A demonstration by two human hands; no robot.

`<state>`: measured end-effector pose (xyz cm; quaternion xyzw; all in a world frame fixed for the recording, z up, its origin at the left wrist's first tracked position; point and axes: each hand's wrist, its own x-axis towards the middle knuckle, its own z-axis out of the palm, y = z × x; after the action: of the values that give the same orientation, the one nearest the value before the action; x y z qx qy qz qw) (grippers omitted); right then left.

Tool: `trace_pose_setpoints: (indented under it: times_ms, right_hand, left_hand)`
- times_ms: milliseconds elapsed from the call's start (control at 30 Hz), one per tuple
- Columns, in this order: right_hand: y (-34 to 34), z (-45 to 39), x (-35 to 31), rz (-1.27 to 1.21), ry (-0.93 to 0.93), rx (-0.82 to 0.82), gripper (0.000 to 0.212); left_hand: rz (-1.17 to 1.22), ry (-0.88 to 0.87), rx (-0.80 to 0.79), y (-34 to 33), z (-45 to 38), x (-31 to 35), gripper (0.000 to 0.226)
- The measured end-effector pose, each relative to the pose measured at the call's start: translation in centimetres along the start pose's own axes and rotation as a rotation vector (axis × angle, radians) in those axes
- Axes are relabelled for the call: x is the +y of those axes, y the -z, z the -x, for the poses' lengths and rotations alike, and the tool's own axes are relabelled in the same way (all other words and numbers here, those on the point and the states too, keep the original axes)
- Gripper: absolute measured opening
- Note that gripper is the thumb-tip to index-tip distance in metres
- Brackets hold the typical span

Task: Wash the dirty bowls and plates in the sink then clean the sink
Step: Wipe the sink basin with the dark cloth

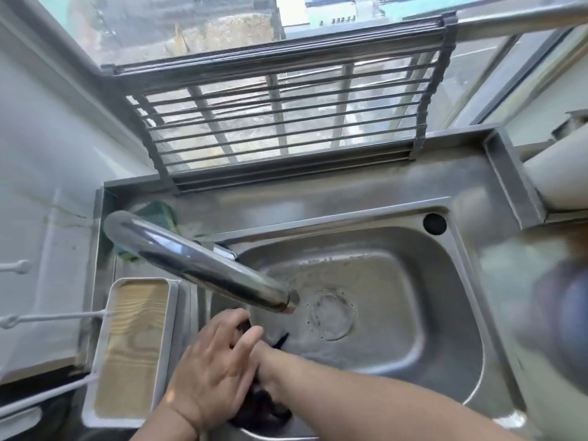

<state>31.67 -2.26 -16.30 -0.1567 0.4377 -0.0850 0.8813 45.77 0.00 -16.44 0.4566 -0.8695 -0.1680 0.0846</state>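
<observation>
A: Start at the left. What's there?

B: A white tray (95, 370) with a wood-grain base sits on the steel desk (350, 189) just beside the sink (445, 313). Behind the faucet (197, 265), a green sponge (159, 211) lies on the ledge.

A: And the hands?

B: Both are low in the sink's near left corner, under the spout. The left hand (210, 367) lies with fingers loosely curled over a dark scrubber (264, 409). The right hand (270, 370) reaches in across it; its wrist and forearm show, but the fingers are hidden behind the left hand and the dark mass, so I cannot tell that grip. The left grip looks closed on the scrubber, though motion blur softens it.

A: Where's the thing being cleaned relative to them?

B: The basin itself. Its wall is touching or right under the hands, the drain strainer (332, 313) is near, to their right, and the overflow hole (434, 224) is well apart at the far right corner.

A: Any dishes left?

B: I see no bowls or plates in the basin, and the folding rack (280, 122) propped against the window holds nothing. A blurred object at the far right edge is unreadable. I judge the dishwashing done and the sink cleaning under way: the floor looks wet and filmy, with most of it probably needing a scrub and a rinse.
</observation>
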Motion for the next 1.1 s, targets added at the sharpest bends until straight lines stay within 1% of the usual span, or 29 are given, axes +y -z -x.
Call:
trace_pose_setpoints:
  times_ms: [33, 67, 100, 133, 167, 200, 233, 300, 333, 367, 433, 467, 500, 533, 567, 600, 633, 667, 700, 733, 767, 800, 833, 867, 900, 933, 1000, 1067, 1100]
  right_hand:
    - [0.1, -0.1, -1.9, -0.055, 0.026, 0.014, 0.03]
    - [1.4, -1.1, -3.5, -0.269, -0.012, 0.089, 0.034]
    - [2.0, -1.9, -5.5, -0.41, 0.0, 0.142, 0.037]
    - [2.7, -3.3, -7.5, -0.588, 0.061, 0.237, 0.036]
    - [3.0, -3.8, -9.1, -0.754, 0.124, 0.268, 0.032]
    - [3.5, -3.8, -9.9, -0.886, 0.212, 0.228, 0.029]
    - [4.3, -2.4, -10.7, -1.079, 0.241, 0.247, 0.031]
    - [7.2, -0.4, -11.8, -1.259, 0.322, 0.346, 0.039]
    - [8.7, 1.2, -12.3, -1.316, 0.362, 0.387, 0.041]
    - [10.2, 3.4, -12.6, -1.352, 0.373, 0.521, 0.041]
    - [14.8, 5.7, -12.2, -1.429, 0.45, 0.763, 0.037]
    - [17.0, 7.0, -12.1, -1.435, 0.455, 0.865, 0.036]
    - [18.7, 8.0, -11.6, -1.467, 0.448, 0.935, 0.035]
    - [19.7, 8.6, -10.9, -1.46, 0.428, 0.999, 0.034]
    - [19.9, 8.1, -10.3, -1.419, 0.446, 1.056, 0.032]
    - [18.9, 7.7, -10.4, -1.305, 0.43, 1.094, 0.03]
    - [17.7, 5.8, -10.3, -1.219, 0.418, 1.079, 0.026]
    - [16.8, 3.4, -9.9, -1.207, 0.45, 1.004, 0.028]
    - [16.5, 0.9, -9.6, -1.075, 0.423, 0.971, 0.038]
    - [15.8, -1.8, -9.2, -0.864, 0.38, 0.96, 0.053]
    - [13.8, -4.4, -8.5, -0.598, 0.385, 0.955, 0.059]
    - [11.6, -6.1, -7.6, -0.323, 0.354, 0.893, 0.054]
    - [9.2, -7.1, -6.5, -0.047, 0.275, 0.816, 0.048]
    - [6.6, -8.3, -5.6, 0.195, 0.23, 0.824, 0.047]
    - [5.1, -9.0, -4.6, 0.415, 0.217, 0.76, 0.052]
    - [3.9, -9.1, -3.5, 0.7, 0.196, 0.653, 0.059]
    - [5.7, -9.2, -2.0, 1.088, 0.212, 0.524, 0.071]
    - [9.3, -8.0, -1.1, 1.353, 0.287, 0.457, 0.073]
    - [11.5, -7.2, -0.8, 1.436, 0.309, 0.446, 0.07]
  left_hand:
    - [-0.011, -0.002, 0.009, 0.0, -0.2, 0.2, 0.045]
    - [-0.035, -0.009, 0.02, 0.1, -0.4, 0.3, 0.047]
    - [-0.062, -0.017, 0.027, 0.1, -0.4, 0.4, 0.049]
    - [-0.085, -0.02, 0.034, 0.1, -0.5, 0.4, 0.05]
    - [-0.106, -0.023, 0.044, 0.2, -0.5, 0.5, 0.052]
    - [-0.127, -0.028, 0.05, 0.3, -0.5, 0.5, 0.053]
    - [-0.143, -0.039, 0.044, 0.3, -0.5, 0.5, 0.055]
    - [-0.162, -0.068, 0.031, 0.3, -0.6, 0.6, 0.055]
    - [-0.17, -0.076, 0.029, 0.2, -0.7, 0.5, 0.054]
    - [-0.174, -0.08, 0.023, 0.2, -0.7, 0.5, 0.053]
    - [-0.154, -0.073, 0.007, 0.3, -0.7, 0.5, 0.051]
    - [-0.143, -0.069, 0.002, 0.4, -0.8, 0.6, 0.05]
    - [-0.139, -0.071, -0.003, 0.6, -0.9, 0.6, 0.049]
    - [-0.139, -0.081, -0.006, 0.7, -1.0, 0.7, 0.048]
    - [-0.138, -0.091, -0.005, 0.6, -1.0, 0.7, 0.047]
    - [-0.131, -0.095, -0.006, 0.6, -1.0, 0.8, 0.046]
    - [-0.125, -0.096, -0.007, 0.7, -1.0, 0.8, 0.046]
    - [-0.125, -0.102, -0.006, 0.9, -1.1, 0.9, 0.047]
    - [-0.13, -0.111, -0.003, 1.0, -1.2, 1.0, 0.049]
    - [-0.139, -0.12, 0.002, 1.1, -1.3, 1.1, 0.053]
    - [-0.148, -0.124, 0.008, 1.1, -1.4, 1.0, 0.054]
    - [-0.154, -0.122, 0.009, 1.0, -1.4, 1.0, 0.053]
    - [-0.154, -0.118, 0.0, 0.9, -1.4, 0.9, 0.049]
    - [-0.15, -0.113, -0.018, 0.9, -1.4, 1.0, 0.045]
    - [-0.148, -0.11, -0.036, 0.8, -1.4, 0.9, 0.043]
    - [-0.152, -0.101, -0.055, 0.7, -1.3, 0.8, 0.043]
    - [-0.155, -0.08, -0.074, 0.5, -1.2, 0.6, 0.05]
    - [-0.138, -0.068, -0.082, 0.5, -1.2, 0.5, 0.052]
    - [-0.139, -0.075, -0.082, 0.5, -1.2, 0.5, 0.051]
